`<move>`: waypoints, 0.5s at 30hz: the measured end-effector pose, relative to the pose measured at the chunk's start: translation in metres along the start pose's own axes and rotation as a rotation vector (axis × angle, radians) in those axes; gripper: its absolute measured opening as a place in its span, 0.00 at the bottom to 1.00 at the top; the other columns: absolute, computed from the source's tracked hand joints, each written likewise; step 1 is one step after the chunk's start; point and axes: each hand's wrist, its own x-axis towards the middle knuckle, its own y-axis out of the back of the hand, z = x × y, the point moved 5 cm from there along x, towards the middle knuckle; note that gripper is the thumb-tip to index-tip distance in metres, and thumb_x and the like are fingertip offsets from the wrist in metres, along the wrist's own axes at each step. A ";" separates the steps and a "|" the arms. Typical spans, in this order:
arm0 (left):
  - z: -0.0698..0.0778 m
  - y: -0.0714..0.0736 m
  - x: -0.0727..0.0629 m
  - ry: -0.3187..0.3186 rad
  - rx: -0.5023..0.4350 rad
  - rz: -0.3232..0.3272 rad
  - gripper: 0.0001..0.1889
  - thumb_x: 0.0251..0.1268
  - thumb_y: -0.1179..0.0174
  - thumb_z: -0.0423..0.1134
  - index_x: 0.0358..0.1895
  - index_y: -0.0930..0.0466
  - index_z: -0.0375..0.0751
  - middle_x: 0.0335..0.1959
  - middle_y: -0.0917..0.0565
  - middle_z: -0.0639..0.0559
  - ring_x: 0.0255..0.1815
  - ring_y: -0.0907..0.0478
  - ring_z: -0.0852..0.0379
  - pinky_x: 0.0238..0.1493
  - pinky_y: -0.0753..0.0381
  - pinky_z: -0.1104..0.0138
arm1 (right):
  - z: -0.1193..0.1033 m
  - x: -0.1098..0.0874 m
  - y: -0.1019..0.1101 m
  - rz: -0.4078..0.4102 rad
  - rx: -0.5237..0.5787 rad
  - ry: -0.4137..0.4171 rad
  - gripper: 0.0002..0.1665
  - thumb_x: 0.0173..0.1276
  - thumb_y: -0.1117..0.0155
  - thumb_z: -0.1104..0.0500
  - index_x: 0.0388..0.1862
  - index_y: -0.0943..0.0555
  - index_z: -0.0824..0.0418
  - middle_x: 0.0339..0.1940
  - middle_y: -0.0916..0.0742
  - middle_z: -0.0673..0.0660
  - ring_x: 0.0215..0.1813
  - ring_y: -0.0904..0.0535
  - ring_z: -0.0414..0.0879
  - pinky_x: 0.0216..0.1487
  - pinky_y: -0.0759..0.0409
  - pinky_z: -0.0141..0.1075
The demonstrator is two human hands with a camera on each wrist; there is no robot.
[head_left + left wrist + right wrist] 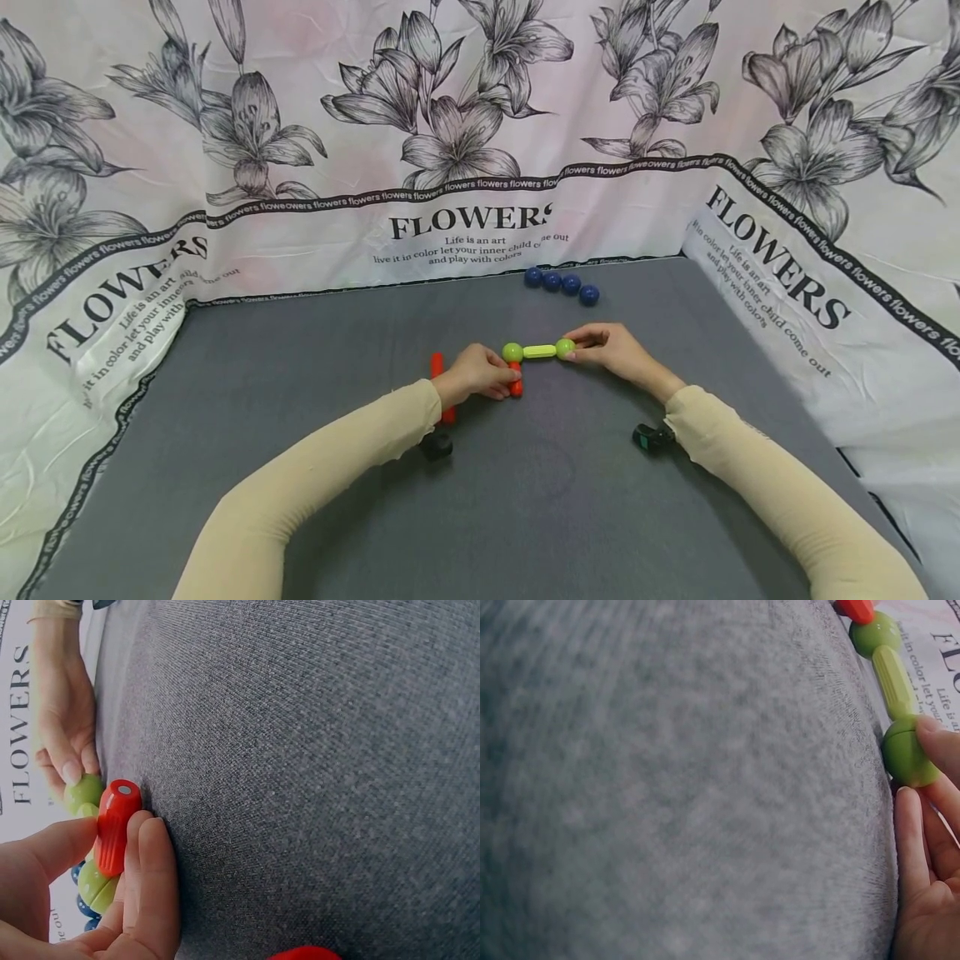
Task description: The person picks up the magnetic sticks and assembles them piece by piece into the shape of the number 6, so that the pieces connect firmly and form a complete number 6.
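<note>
My left hand [478, 372] pinches a short red magnetic rod [112, 838] between thumb and fingers. The rod's far end meets a green ball [512, 352]; its near end shows a small metallic disc in the left wrist view. From that ball a yellow-green rod [539, 352] runs right to a second green ball [565, 347]. My right hand [613, 350] grips this second ball with thumb and fingertips, seen close in the right wrist view. All of these pieces are joined in one L-shaped chain, low over the grey cloth.
Several dark blue balls [571, 285] lie in a row at the back of the grey table [322, 350]. More red rod pieces [437, 364] lie by my left wrist, which partly covers them. A flower-printed cloth [465, 225] stands behind and at both sides.
</note>
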 end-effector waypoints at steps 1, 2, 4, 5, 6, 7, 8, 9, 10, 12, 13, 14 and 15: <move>0.000 0.000 0.000 -0.001 0.000 0.000 0.11 0.62 0.31 0.37 0.41 0.15 0.32 0.30 0.13 0.47 0.26 0.17 0.58 0.36 0.12 0.66 | -0.001 0.000 0.000 0.002 -0.002 0.000 0.25 0.63 0.27 0.51 0.58 0.17 0.58 0.53 0.13 0.60 0.46 0.17 0.37 0.45 0.20 0.27; 0.000 0.000 0.001 -0.002 0.001 0.000 0.11 0.62 0.31 0.38 0.41 0.14 0.33 0.30 0.13 0.47 0.26 0.17 0.58 0.36 0.12 0.66 | -0.002 -0.001 0.000 0.001 0.000 0.000 0.25 0.64 0.28 0.52 0.58 0.17 0.58 0.53 0.13 0.60 0.46 0.17 0.37 0.45 0.20 0.27; 0.000 0.000 0.001 -0.001 -0.001 -0.001 0.11 0.62 0.31 0.37 0.41 0.14 0.33 0.30 0.13 0.47 0.26 0.17 0.58 0.36 0.12 0.66 | -0.008 -0.003 0.000 -0.001 0.007 -0.001 0.24 0.64 0.28 0.53 0.57 0.17 0.60 0.52 0.13 0.61 0.46 0.17 0.37 0.44 0.20 0.27; -0.001 0.000 0.001 -0.001 0.000 -0.002 0.11 0.62 0.31 0.38 0.40 0.14 0.33 0.30 0.13 0.47 0.26 0.17 0.58 0.36 0.12 0.66 | -0.011 -0.004 0.000 -0.001 0.008 0.000 0.24 0.64 0.28 0.54 0.57 0.18 0.61 0.52 0.13 0.62 0.45 0.17 0.37 0.44 0.20 0.27; -0.001 0.000 0.001 -0.001 -0.001 -0.004 0.11 0.62 0.31 0.38 0.40 0.14 0.33 0.30 0.13 0.47 0.26 0.17 0.58 0.36 0.12 0.66 | -0.014 -0.006 0.000 -0.003 0.010 0.000 0.24 0.64 0.28 0.55 0.57 0.17 0.61 0.52 0.13 0.62 0.45 0.17 0.38 0.44 0.20 0.27; -0.001 0.000 0.001 0.000 0.000 -0.007 0.11 0.62 0.31 0.38 0.40 0.14 0.33 0.30 0.13 0.46 0.26 0.17 0.58 0.36 0.12 0.66 | -0.017 -0.007 0.000 -0.004 0.013 -0.002 0.23 0.64 0.28 0.56 0.57 0.17 0.62 0.52 0.13 0.62 0.45 0.17 0.38 0.44 0.20 0.27; -0.001 0.000 0.001 -0.001 0.002 -0.011 0.11 0.62 0.31 0.38 0.40 0.14 0.33 0.31 0.13 0.46 0.26 0.16 0.58 0.37 0.12 0.66 | -0.019 -0.008 0.000 -0.006 0.018 -0.004 0.23 0.64 0.28 0.56 0.56 0.17 0.62 0.51 0.13 0.63 0.45 0.17 0.38 0.44 0.20 0.27; 0.000 0.000 0.001 -0.001 0.002 -0.015 0.10 0.62 0.31 0.38 0.41 0.14 0.33 0.31 0.12 0.46 0.27 0.16 0.58 0.37 0.12 0.66 | -0.019 -0.008 0.000 -0.006 0.019 -0.007 0.23 0.64 0.28 0.57 0.56 0.17 0.62 0.51 0.13 0.63 0.45 0.17 0.39 0.44 0.20 0.27; 0.000 0.000 0.000 -0.002 0.003 -0.020 0.11 0.62 0.32 0.38 0.41 0.15 0.32 0.31 0.12 0.45 0.27 0.16 0.58 0.37 0.12 0.65 | -0.017 -0.007 0.000 -0.008 0.018 -0.009 0.23 0.64 0.28 0.57 0.56 0.17 0.62 0.52 0.13 0.64 0.45 0.17 0.39 0.44 0.20 0.27; 0.001 0.001 -0.001 -0.004 0.005 -0.026 0.11 0.63 0.32 0.37 0.42 0.15 0.32 0.33 0.12 0.45 0.28 0.16 0.58 0.38 0.12 0.65 | -0.012 -0.005 0.000 -0.007 0.015 -0.016 0.23 0.64 0.28 0.56 0.56 0.17 0.60 0.52 0.13 0.63 0.45 0.17 0.38 0.44 0.20 0.27; 0.001 0.002 -0.002 -0.008 0.005 -0.028 0.11 0.63 0.33 0.37 0.42 0.15 0.32 0.33 0.12 0.44 0.29 0.15 0.57 0.39 0.12 0.65 | -0.008 -0.004 -0.001 -0.005 0.013 -0.020 0.23 0.63 0.27 0.55 0.56 0.17 0.59 0.52 0.13 0.62 0.45 0.18 0.38 0.44 0.20 0.27; 0.002 0.003 -0.003 -0.012 0.004 -0.029 0.11 0.63 0.33 0.37 0.43 0.15 0.32 0.34 0.12 0.43 0.30 0.15 0.57 0.39 0.12 0.65 | -0.005 -0.002 -0.001 -0.002 0.010 -0.022 0.23 0.63 0.27 0.54 0.56 0.17 0.58 0.52 0.13 0.62 0.45 0.18 0.38 0.44 0.20 0.27; 0.002 0.004 -0.003 -0.018 0.004 -0.030 0.12 0.63 0.33 0.37 0.43 0.15 0.31 0.34 0.12 0.42 0.30 0.14 0.56 0.40 0.12 0.65 | -0.002 -0.001 -0.001 -0.001 0.005 -0.024 0.23 0.63 0.27 0.53 0.56 0.17 0.57 0.53 0.13 0.61 0.45 0.18 0.37 0.44 0.20 0.27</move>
